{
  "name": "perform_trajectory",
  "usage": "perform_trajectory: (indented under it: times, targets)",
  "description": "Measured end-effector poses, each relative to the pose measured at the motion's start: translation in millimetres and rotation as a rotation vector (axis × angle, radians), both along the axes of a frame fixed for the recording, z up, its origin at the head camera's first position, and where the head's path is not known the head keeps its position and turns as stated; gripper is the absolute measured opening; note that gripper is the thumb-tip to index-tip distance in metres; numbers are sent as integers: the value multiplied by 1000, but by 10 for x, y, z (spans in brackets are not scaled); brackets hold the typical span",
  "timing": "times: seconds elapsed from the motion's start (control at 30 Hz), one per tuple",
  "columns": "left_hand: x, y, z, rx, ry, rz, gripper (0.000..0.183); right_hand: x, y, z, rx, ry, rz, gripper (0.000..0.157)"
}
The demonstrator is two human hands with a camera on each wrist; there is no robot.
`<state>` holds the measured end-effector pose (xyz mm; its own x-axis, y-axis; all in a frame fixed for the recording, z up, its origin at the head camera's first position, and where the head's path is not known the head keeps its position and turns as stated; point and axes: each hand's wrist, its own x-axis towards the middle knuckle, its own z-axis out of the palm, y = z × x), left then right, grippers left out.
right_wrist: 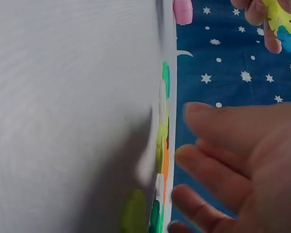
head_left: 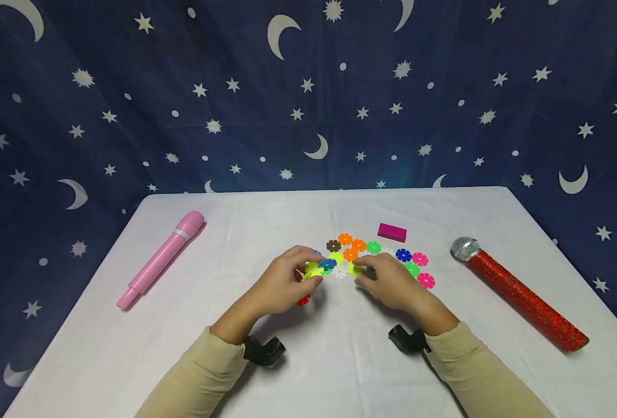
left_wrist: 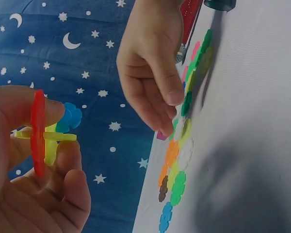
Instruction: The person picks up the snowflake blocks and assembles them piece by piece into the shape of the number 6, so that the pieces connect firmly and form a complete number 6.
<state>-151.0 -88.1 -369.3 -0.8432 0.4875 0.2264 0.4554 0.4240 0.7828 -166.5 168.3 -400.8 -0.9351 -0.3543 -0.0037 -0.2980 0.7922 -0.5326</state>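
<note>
My left hand [head_left: 282,283] holds a small cluster of joined plastic snowflake discs above the table. In the left wrist view the cluster shows a red disc [left_wrist: 38,133] on edge, yellow discs [left_wrist: 50,145] and a blue disc [left_wrist: 71,118], pinched between thumb and fingers. Over the right part of the loose discs hovers my right hand [head_left: 392,280], its fingers loosely bent and spread apart with nothing between them in the right wrist view. Below lie scattered discs, among them an orange disc [head_left: 350,254], a white disc [head_left: 341,272] and a pink disc [head_left: 426,280].
A magenta block [head_left: 392,233] lies behind the discs. On the left is a pink tube-shaped object [head_left: 161,260]; on the right, a red glittery microphone [head_left: 525,299] with a silver head. A dark blue star-and-moon cloth [head_left: 256,98] hangs behind the white table [head_left: 339,371].
</note>
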Motion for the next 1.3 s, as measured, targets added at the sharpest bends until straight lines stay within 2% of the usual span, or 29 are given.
perform_trajectory:
  times: [0.13,0.3,0.53,0.67,0.87,0.93,1.0,1.1,1.17,1.23,1.3]
  targets:
    - [-4,-7,0,-2,-5,-8,30,14,-7,-10,90,-25,35,43]
    - [17,-16,15,-19,-17,-6,30,45,-15,0,98,-20,29,36]
    - [33,-24,40,-29,-37,-24,30,63,-24,5,157,-6,41,37]
    - [29,-27,37,-37,-45,-34,30,62,-46,-4,140,16,21,30]
    - [25,-30,31,-49,-50,-44,31,68,-63,-2,78,-11,18,29]
    - [26,-29,33,-50,-50,-43,31,69,-50,17,35,-29,25,25]
    - [28,-31,29,-52,-52,-43,31,68,-28,47,-53,-45,28,20]
    - [30,-33,20,-51,-58,-45,30,81,5,108,-284,-76,33,17]
    - [31,-34,15,-50,-55,-48,29,98,12,151,-443,-94,49,21]
    - [35,-33,19,-49,-50,-50,29,123,3,190,-563,-106,65,26]
    - [39,-33,21,-47,-42,-54,29,154,-19,226,-634,-114,72,30]
